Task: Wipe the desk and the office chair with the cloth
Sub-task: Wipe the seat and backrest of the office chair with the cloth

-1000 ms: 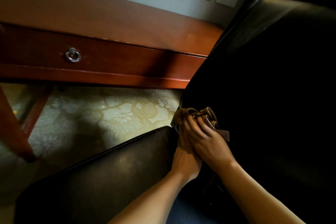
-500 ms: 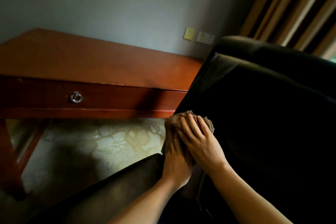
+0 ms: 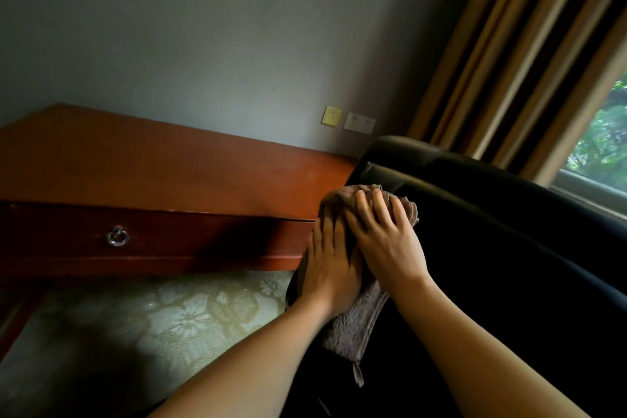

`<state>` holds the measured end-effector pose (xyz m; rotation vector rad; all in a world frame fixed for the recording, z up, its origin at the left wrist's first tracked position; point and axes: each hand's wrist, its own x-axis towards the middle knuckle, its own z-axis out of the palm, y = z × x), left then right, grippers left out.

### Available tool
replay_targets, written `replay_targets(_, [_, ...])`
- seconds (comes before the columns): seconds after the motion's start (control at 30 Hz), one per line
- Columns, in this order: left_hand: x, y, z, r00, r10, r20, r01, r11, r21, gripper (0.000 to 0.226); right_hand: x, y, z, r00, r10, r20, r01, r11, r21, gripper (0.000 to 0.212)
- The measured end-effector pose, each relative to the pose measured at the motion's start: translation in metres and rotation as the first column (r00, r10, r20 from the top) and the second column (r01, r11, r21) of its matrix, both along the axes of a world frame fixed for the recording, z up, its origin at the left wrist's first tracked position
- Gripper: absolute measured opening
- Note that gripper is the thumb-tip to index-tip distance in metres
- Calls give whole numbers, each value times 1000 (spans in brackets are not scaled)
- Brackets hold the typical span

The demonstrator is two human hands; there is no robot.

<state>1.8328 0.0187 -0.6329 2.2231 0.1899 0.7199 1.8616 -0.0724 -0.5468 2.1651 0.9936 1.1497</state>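
Closest to me, both forearms run up from the bottom edge to one spot on the office chair (image 3: 492,265). The cloth (image 3: 353,326) is draped over the edge of the chair back that faces the worktop. Its lower end, with a small hang loop, dangles loose under the wrists.

The left hand (image 3: 330,268) lies flat on the cloth on the outer side of that edge, its fingers (image 3: 327,231) straight, close together, pointing up. The right hand (image 3: 383,244) sits beside it and partly over it on the front side, fingers (image 3: 364,210) spread and only slightly bent over the bunched top of the cloth. Neither hand grips; both press palm-down. The thumbs are hidden, so I can't tell if anything is pinched underneath.

My read: the two hands sandwich the cloth round the edge so it wraps the padding and won't slip on the slick black upholstery. I judge this is the chair step, with the top of the back above the cloth left to do.

Beyond the hands is the red-brown wooden worktop (image 3: 169,159), just behind the chair, with one drawer and a ring pull (image 3: 117,236) on its front. I can't tell whether it's been wiped. There's patterned carpet (image 3: 169,312) under it. Further back are a grey wall, a yellow plate (image 3: 331,116) and a white socket plate (image 3: 359,122), then a striped curtain (image 3: 509,61) and a window (image 3: 604,139) far right.
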Motion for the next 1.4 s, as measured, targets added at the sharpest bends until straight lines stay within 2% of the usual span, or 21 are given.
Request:
replay_targets(0.1, [14, 2, 23, 1000, 7, 3, -7, 999, 52, 67, 12, -3, 20, 1000, -16, 25, 16, 1000, 11, 53])
replay_targets(0.2, [28, 6, 47, 997, -19, 76, 12, 996, 90, 65, 21, -6, 44, 996, -51, 67, 51, 999, 15, 53])
replay_targets(0.4, [63, 10, 103, 992, -52, 117, 28, 981, 193, 64, 38, -1, 91, 957, -229, 177, 220, 973, 74, 47])
replay_targets(0.57, [84, 3, 157, 996, -68, 55, 43, 930, 365, 62, 46, -18, 126, 924, -372, 92, 356, 922, 153, 45])
replay_targets(0.63, [96, -5, 182, 993, -106, 51, 79, 923, 378, 59, 51, -28, 143, 910, -412, 40, 396, 895, 205, 41])
replay_targets(0.8, [112, -10, 193, 978, -170, 122, 121, 934, 336, 49, 66, -52, 147, 917, -316, -243, 389, 846, 365, 43])
replay_targets(1.0, [116, -13, 164, 948, -102, 301, -12, 934, 357, 68, 65, -56, 139, 912, -276, -303, 380, 847, 373, 54])
replay_targets(1.13, [116, -16, 161, 955, -90, 281, -31, 917, 398, 64, 64, -66, 143, 890, -283, -359, 409, 843, 350, 68])
replay_targets(1.4, [103, -49, 164, 978, -104, 180, 28, 924, 382, 52, 50, -99, 138, 909, -284, -305, 374, 879, 296, 54])
